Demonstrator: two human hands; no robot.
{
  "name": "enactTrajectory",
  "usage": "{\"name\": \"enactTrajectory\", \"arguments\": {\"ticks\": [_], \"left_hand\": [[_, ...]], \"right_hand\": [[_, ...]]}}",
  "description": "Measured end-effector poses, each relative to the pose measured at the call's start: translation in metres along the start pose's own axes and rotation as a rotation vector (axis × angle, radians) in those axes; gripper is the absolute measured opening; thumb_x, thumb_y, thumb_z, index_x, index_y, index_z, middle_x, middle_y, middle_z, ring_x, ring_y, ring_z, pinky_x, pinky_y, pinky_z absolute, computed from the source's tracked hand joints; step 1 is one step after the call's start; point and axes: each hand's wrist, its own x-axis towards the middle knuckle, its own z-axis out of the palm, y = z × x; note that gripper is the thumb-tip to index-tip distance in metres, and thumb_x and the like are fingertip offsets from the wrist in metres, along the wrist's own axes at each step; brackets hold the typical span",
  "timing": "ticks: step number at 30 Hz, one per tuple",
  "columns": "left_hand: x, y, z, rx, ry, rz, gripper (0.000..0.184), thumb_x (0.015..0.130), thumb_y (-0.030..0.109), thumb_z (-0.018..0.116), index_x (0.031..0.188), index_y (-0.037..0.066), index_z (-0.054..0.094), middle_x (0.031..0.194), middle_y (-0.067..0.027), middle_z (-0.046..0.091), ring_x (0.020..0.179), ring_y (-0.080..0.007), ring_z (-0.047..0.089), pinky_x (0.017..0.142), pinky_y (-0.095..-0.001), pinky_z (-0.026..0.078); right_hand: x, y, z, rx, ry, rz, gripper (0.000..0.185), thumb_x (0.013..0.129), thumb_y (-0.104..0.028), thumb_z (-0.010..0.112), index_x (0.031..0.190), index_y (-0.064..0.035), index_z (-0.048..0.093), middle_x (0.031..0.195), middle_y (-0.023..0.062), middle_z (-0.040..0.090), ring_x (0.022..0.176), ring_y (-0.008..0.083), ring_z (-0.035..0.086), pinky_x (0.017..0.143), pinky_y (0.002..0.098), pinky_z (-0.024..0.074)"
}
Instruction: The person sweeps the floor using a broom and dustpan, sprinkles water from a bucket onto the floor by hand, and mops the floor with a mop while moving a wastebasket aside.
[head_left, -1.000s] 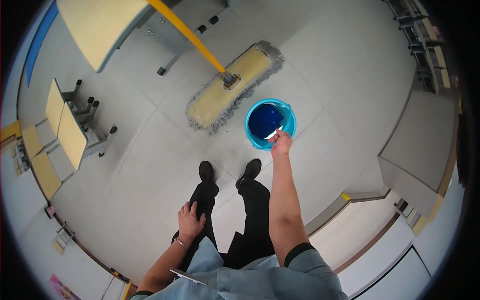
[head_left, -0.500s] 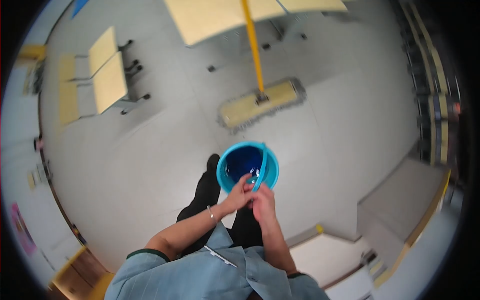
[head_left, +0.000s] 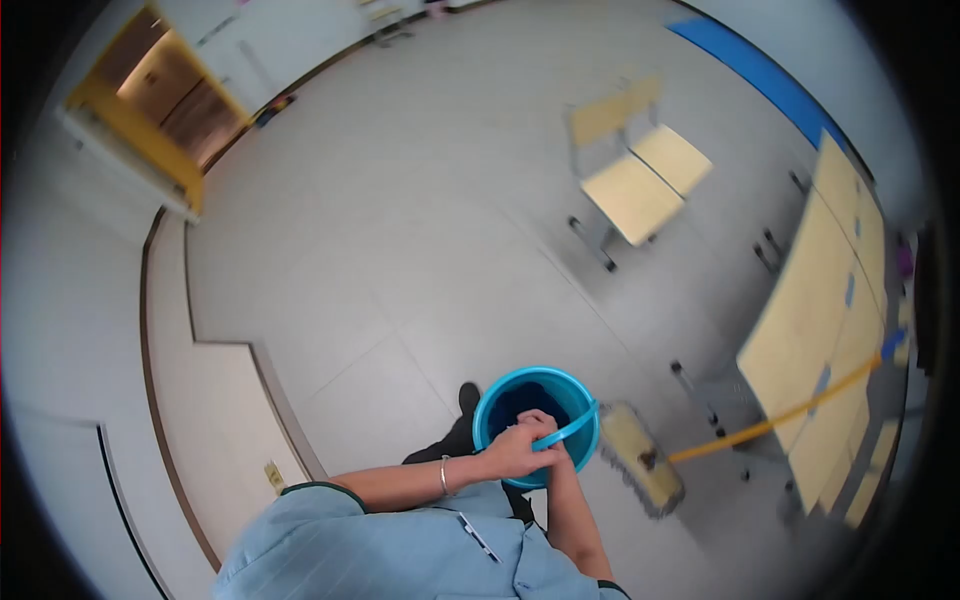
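One turquoise bucket (head_left: 484, 425) is noted directly in front of the person's body, near the mop head (head_left: 640, 462) in the view; whether its base is touching the floor cannot be told. Its mouth is turned up toward the camera, and its interior is seen as dark blue. The contents cannot be made out.

The left hand (head_left: 513, 450) is curled, with its fingers closed round the lower end of the curved handle (head_left: 575, 424). The right hand (head_left: 559, 458) is placed at the same end, partly covered; whether it is pinching the handle or merely resting against it cannot be told.

The bucket is judged to be of smooth, fairly stiff plastic, light when bare and markedly heavier if liquid is carried. Wet surfaces would be slippery; fragility is rated low. The middle of the handle is considered the soundest hold, with the rim as a second support.

Items are counted as follows: one bucket, one handle, one mop head, one yellow pole (head_left: 770, 428), two small desk tops (head_left: 632, 198) set side by side, one doorway (head_left: 165, 85), one bracelet (head_left: 444, 476) and one pen (head_left: 478, 537). The desk group (head_left: 800, 330) at right cannot be counted reliably.
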Motion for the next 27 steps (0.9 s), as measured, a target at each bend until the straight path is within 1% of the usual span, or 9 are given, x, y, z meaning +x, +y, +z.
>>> {"name": "enactTrajectory", "arguments": {"ticks": [4, 10, 17, 18, 20, 21, 22, 24, 27], "left_hand": [[0.002, -0.026, -0.051, -0.028, 0.268, 0.059, 0.034, 0.08, 0.032, 0.065, 0.098, 0.002, 0.063, 0.084, -0.0105, 0.064, 0.076, -0.016, 0.059, 0.073, -0.0302, 0.046], [-0.023, -0.071, -0.192, -0.485, 0.555, -0.285, 0.036, 0.076, 0.034, 0.064, 0.089, 0.001, 0.064, 0.077, -0.0116, 0.063, 0.074, -0.0195, 0.061, 0.069, -0.0322, 0.046], [-0.016, -0.163, -0.27, -0.781, 1.244, -0.543, 0.024, 0.072, 0.022, 0.067, 0.075, -0.001, 0.065, 0.066, -0.0082, 0.061, 0.063, -0.0155, 0.058, 0.06, -0.0315, 0.047], [-0.021, -0.177, -0.281, -0.84, 1.339, -0.52, 0.024, 0.072, 0.022, 0.067, 0.075, -0.002, 0.064, 0.067, -0.0075, 0.061, 0.062, -0.0151, 0.057, 0.059, -0.0317, 0.046], [-0.029, -0.189, -0.308, -0.866, 1.517, -0.528, 0.023, 0.072, 0.021, 0.068, 0.074, -0.002, 0.063, 0.066, -0.0064, 0.061, 0.06, -0.0142, 0.055, 0.057, -0.0314, 0.045], [-0.035, -0.187, -0.324, -0.833, 1.59, -0.572, 0.022, 0.072, 0.02, 0.068, 0.074, -0.002, 0.063, 0.065, -0.006, 0.06, 0.058, -0.0138, 0.054, 0.055, -0.031, 0.044], [-0.042, -0.198, -0.341, -0.816, 1.59, -0.586, 0.02, 0.072, 0.018, 0.067, 0.075, -0.002, 0.063, 0.065, -0.0056, 0.059, 0.057, -0.013, 0.053, 0.054, -0.03, 0.043], [-0.044, -0.192, -0.358, -0.938, 1.633, -0.541, 0.017, 0.073, 0.014, 0.066, 0.077, -0.002, 0.063, 0.067, -0.0047, 0.059, 0.056, -0.0112, 0.051, 0.052, -0.0284, 0.042], [-0.064, -0.185, -0.399, -1.069, 1.76, -0.481, 0.016, 0.075, 0.011, 0.064, 0.081, -0.003, 0.062, 0.069, -0.0037, 0.059, 0.056, -0.0102, 0.052, 0.052, -0.0268, 0.042]], "right_hand": [[0.066, 0.006, 0.028, -0.01, -0.081, 0.305, 0.015, 0.079, -0.015, 0.058, 0.082, -0.0006, 0.058, 0.073, 0.0058, 0.057, 0.064, 0.0141, 0.055, 0.055, 0.0269, 0.0448], [0.189, -0.021, 0.117, 0.183, -0.15, 0.73, 0.014, 0.08, -0.013, 0.055, 0.071, -0.0029, 0.054, 0.062, 0.0048, 0.05, 0.053, 0.0132, 0.051, 0.047, 0.0283, 0.0416], [0.336, -0.068, 0.216, -0.139, -0.179, 0.751, 0.022, 0.083, -0.009, 0.044, 0.061, -0.0091, 0.043, 0.052, 0.0033, 0.041, 0.038, 0.0144, 0.043, 0.031, 0.0308, 0.0316], [0.384, -0.007, 0.237, -0.003, -0.036, 0.723, 0.02, 0.084, -0.008, 0.045, 0.064, -0.0075, 0.046, 0.052, 0.0033, 0.041, 0.04, 0.0135, 0.042, 0.03, 0.0297, 0.0284], [0.454, -0.075, 0.355, 0.252, -0.498, 0.534, 0.027, 0.089, -0.029, 0.051, 0.101, -0.0046, 0.05, 0.071, 0.0072, 0.051, 0.064, 0.0227, 0.057, 0.053, 0.0376, 0.0486], [0.466, -0.157, 0.441, 0.236, -0.6, 0.418, 0.054, 0.09, -0.041, 0.049, 0.129, -0.0053, 0.039, 0.103, 0.0126, 0.056, 0.091, 0.0297, 0.059, 0.081, 0.0475, 0.0462], [0.447, -0.268, 0.505, 0.261, -0.668, 0.349, 0.061, 0.092, -0.039, 0.044, 0.141, -0.0088, 0.023, 0.139, 0.0149, 0.034, 0.118, 0.0327, 0.046, 0.095, 0.0542, 0.0357], [0.495, -0.342, 0.582, 0.387, -0.713, 0.177, 0.065, 0.093, -0.04, 0.04, 0.144, -0.0115, 0.011, 0.15, 0.0083, 0.014, 0.136, 0.026, 0.018, 0.097, 0.0579, 0.0317], [0.523, -0.409, 0.614, 0.319, -0.73, 0.054, 0.057, 0.093, -0.035, 0.042, 0.14, -0.0086, 0.023, 0.14, 0.0129, 0.031, 0.124, 0.0262, 0.037, 0.088, 0.0474, 0.0416]]}}
